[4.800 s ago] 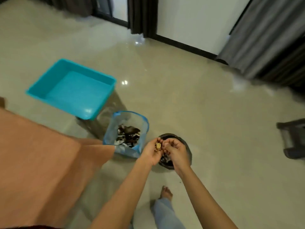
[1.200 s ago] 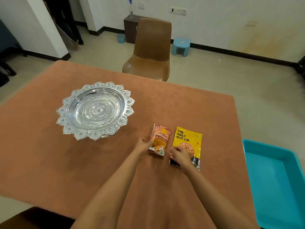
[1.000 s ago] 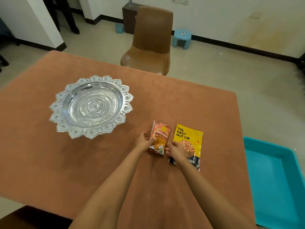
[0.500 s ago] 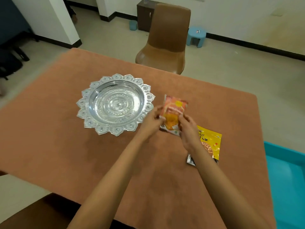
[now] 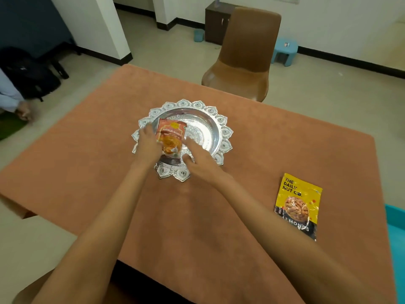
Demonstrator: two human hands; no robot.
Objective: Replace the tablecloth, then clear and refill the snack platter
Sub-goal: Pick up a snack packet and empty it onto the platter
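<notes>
Two snack packets are in play, and only one of them is lifted. My left hand (image 5: 146, 146) grips the orange packet (image 5: 171, 137) by its left edge, fingers curled round the side. The packet stands roughly upright over the near-left part of the silver platter (image 5: 226, 133), which sits on the rust-coloured tablecloth (image 5: 83, 163) with nothing loose visible in its bowl.

I judge the packet light and soft: a thin, slick film pouch that crumples and could slide out of a loose pinch. I'd take it by the sealed edges or corners, not the puffed middle, and tear at the top seal. Its first printed word reads "GARLIC"; the line beneath is too blurred to make out.

My right hand (image 5: 198, 161) is just beside the packet's lower right corner, with the fingers (image 5: 190, 143) stretched towards it. Blur keeps me from telling whether they pinch the film or only touch it.

Well apart to the right, the yellow packet (image 5: 298, 205) lies flat on the cloth, reading "THE DAILY NUT CO." and "ALMONDS". It looks stiffer and heavier, and is best lifted by its top edge.
</notes>
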